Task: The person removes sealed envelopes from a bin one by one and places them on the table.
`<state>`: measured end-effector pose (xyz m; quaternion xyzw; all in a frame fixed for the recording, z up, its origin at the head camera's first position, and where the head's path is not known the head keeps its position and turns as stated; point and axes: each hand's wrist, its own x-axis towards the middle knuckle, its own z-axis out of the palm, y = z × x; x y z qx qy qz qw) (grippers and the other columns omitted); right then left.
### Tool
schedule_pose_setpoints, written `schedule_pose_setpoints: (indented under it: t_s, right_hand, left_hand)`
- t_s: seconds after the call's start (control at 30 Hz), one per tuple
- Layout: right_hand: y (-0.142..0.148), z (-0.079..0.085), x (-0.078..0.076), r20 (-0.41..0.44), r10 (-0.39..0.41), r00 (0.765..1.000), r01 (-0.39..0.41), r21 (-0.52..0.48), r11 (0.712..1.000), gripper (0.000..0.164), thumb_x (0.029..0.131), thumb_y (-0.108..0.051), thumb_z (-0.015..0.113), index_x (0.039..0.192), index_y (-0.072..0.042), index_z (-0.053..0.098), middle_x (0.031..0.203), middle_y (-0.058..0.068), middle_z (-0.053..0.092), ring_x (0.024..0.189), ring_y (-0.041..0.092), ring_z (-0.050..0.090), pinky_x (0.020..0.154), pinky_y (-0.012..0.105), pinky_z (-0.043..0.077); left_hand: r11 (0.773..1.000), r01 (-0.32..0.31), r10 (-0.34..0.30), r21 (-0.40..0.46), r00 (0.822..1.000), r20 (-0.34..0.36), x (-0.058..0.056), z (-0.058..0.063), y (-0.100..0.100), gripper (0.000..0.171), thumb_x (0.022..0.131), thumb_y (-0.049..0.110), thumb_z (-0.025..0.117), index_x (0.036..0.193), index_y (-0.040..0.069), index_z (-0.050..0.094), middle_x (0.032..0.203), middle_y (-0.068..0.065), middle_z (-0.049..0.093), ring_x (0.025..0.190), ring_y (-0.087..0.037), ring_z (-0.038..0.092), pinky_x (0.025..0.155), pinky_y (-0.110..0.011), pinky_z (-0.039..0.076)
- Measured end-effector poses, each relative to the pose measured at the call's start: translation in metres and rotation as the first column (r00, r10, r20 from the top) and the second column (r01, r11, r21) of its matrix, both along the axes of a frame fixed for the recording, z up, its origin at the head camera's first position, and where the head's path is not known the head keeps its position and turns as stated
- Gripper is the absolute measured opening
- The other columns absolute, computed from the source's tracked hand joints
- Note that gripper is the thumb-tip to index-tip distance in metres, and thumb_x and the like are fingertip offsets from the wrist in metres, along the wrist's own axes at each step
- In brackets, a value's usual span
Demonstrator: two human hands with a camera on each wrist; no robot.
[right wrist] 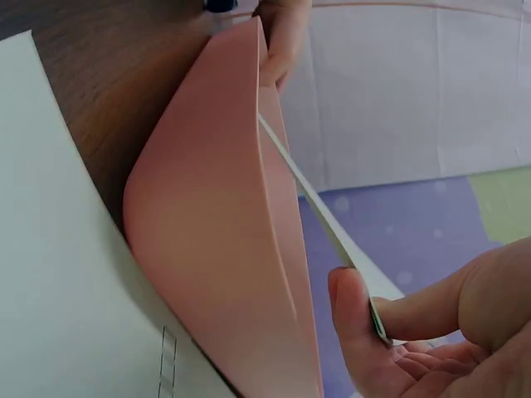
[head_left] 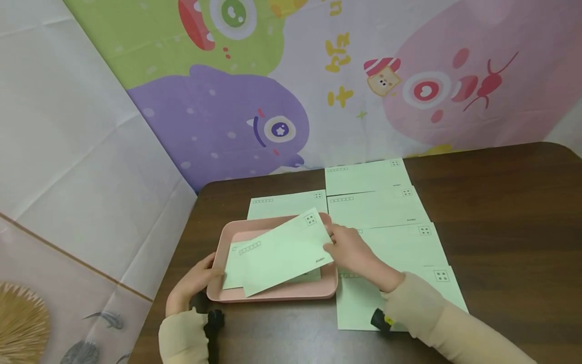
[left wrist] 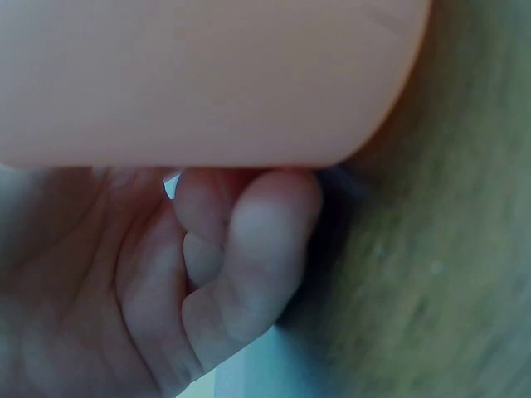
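A pale green envelope (head_left: 284, 258), tilted, lies over a shallow pink tray (head_left: 295, 292). My right hand (head_left: 352, 250) pinches its right end between thumb and fingers, and the right wrist view shows this envelope (right wrist: 319, 215) edge-on, sloping down to the tray (right wrist: 199, 182). Beneath it, partly covered, another envelope (head_left: 232, 273) sits in the tray. At the tray's left side my left hand (head_left: 193, 280) grips the rim. In the left wrist view its curled fingers (left wrist: 257, 249) press up against the tray wall (left wrist: 207, 83).
Several matching envelopes are laid out on the dark wooden table (head_left: 509, 227), including a column at the right (head_left: 377, 205) and one behind the tray (head_left: 286, 203). A cartoon-printed cloth (head_left: 227, 121) hangs along the back edge. A white panel (head_left: 91, 151) stands left.
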<state>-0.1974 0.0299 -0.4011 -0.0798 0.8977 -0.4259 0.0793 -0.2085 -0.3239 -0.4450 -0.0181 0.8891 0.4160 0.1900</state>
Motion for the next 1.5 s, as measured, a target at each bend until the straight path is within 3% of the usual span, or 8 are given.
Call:
schedule_pose_setpoints:
  t_s: [0.2, 0.4, 0.5, 0.7, 0.97, 1.2, 1.33, 1.5]
  right_hand:
    - [0.015, -0.004, -0.007, 0.033, -0.048, 0.998, 0.048, -0.003, 0.999, 0.019, 0.084, -0.009, 0.056, 0.099, 0.002, 0.060, 0.092, 0.012, 0.066, 0.065, 0.013, 0.053, 0.057, 0.026, 0.041]
    - [0.031, -0.010, -0.012, 0.082, -0.075, 0.994, 0.079, -0.058, 0.995, 0.027, 0.086, -0.013, 0.057, 0.107, 0.003, 0.059, 0.096, 0.014, 0.067, 0.067, 0.013, 0.063, 0.074, 0.034, 0.046]
    - [0.042, -0.010, -0.014, 0.094, -0.086, 0.992, 0.096, -0.102, 0.990, 0.029, 0.087, -0.013, 0.057, 0.109, 0.005, 0.057, 0.097, 0.017, 0.067, 0.061, 0.016, 0.065, 0.072, 0.034, 0.047]
    - [0.068, -0.008, -0.018, 0.094, -0.109, 0.990, 0.123, -0.165, 0.979, 0.030, 0.089, -0.015, 0.054, 0.110, 0.007, 0.056, 0.092, 0.017, 0.068, 0.066, 0.021, 0.067, 0.069, 0.031, 0.047]
    - [0.096, -0.010, -0.028, 0.096, -0.117, 0.988, 0.140, -0.294, 0.945, 0.032, 0.093, -0.011, 0.047, 0.115, 0.012, 0.050, 0.086, 0.019, 0.062, 0.075, 0.020, 0.066, 0.077, 0.037, 0.051]
    - [0.115, -0.014, -0.042, 0.117, -0.161, 0.980, 0.191, -0.322, 0.927, 0.040, 0.096, -0.009, 0.036, 0.128, 0.015, 0.037, 0.113, 0.030, 0.051, 0.095, 0.026, 0.061, 0.077, 0.036, 0.052]
    - [0.125, -0.015, -0.050, 0.138, -0.169, 0.976, 0.209, -0.374, 0.904, 0.042, 0.097, -0.009, 0.032, 0.131, 0.016, 0.032, 0.119, 0.032, 0.045, 0.105, 0.029, 0.054, 0.079, 0.036, 0.051]
    - [0.138, -0.015, -0.057, 0.194, -0.183, 0.964, 0.245, -0.372, 0.895, 0.049, 0.096, -0.005, 0.025, 0.140, 0.012, 0.012, 0.137, 0.032, 0.021, 0.115, 0.032, 0.041, 0.087, 0.039, 0.047]
  left_hand:
    - [1.000, -0.012, 0.013, -0.013, 1.000, 0.010, 0.000, 0.000, 0.000, 0.064, 0.085, 0.014, 0.046, 0.142, -0.002, 0.022, 0.139, -0.026, 0.032, 0.123, -0.039, 0.034, 0.101, -0.057, 0.026]
    - [1.000, -0.016, 0.016, -0.026, 1.000, 0.013, 0.001, 0.001, 0.000, 0.063, 0.084, 0.015, 0.046, 0.142, -0.001, 0.023, 0.137, -0.025, 0.035, 0.120, -0.038, 0.038, 0.100, -0.057, 0.028]
    - [1.000, -0.002, 0.002, -0.007, 1.000, -0.001, 0.001, 0.001, 0.000, 0.060, 0.085, 0.013, 0.046, 0.140, -0.002, 0.027, 0.135, -0.025, 0.038, 0.116, -0.036, 0.042, 0.098, -0.054, 0.032]
    - [1.000, 0.020, -0.019, 0.021, 0.999, -0.026, 0.000, 0.001, 0.001, 0.055, 0.086, 0.011, 0.046, 0.138, -0.002, 0.031, 0.131, -0.025, 0.042, 0.112, -0.033, 0.045, 0.096, -0.051, 0.035]
    - [1.000, 0.010, -0.010, 0.010, 1.000, 0.004, 0.002, 0.001, 0.001, 0.062, 0.086, 0.012, 0.046, 0.141, -0.003, 0.022, 0.138, -0.027, 0.033, 0.120, -0.038, 0.038, 0.097, -0.054, 0.032]
    - [1.000, 0.011, -0.011, 0.020, 1.000, -0.003, 0.001, 0.001, 0.001, 0.062, 0.085, 0.011, 0.046, 0.141, -0.003, 0.022, 0.137, -0.028, 0.034, 0.120, -0.039, 0.038, 0.098, -0.054, 0.031]
    - [1.000, 0.008, -0.008, 0.022, 1.000, 0.000, 0.002, 0.002, 0.001, 0.063, 0.086, 0.011, 0.045, 0.141, -0.003, 0.021, 0.138, -0.027, 0.033, 0.121, -0.039, 0.037, 0.099, -0.055, 0.030]
    - [1.000, 0.002, -0.002, 0.021, 1.000, -0.001, 0.002, 0.002, 0.001, 0.061, 0.085, 0.012, 0.045, 0.141, -0.002, 0.024, 0.137, -0.026, 0.035, 0.120, -0.037, 0.038, 0.099, -0.055, 0.029]
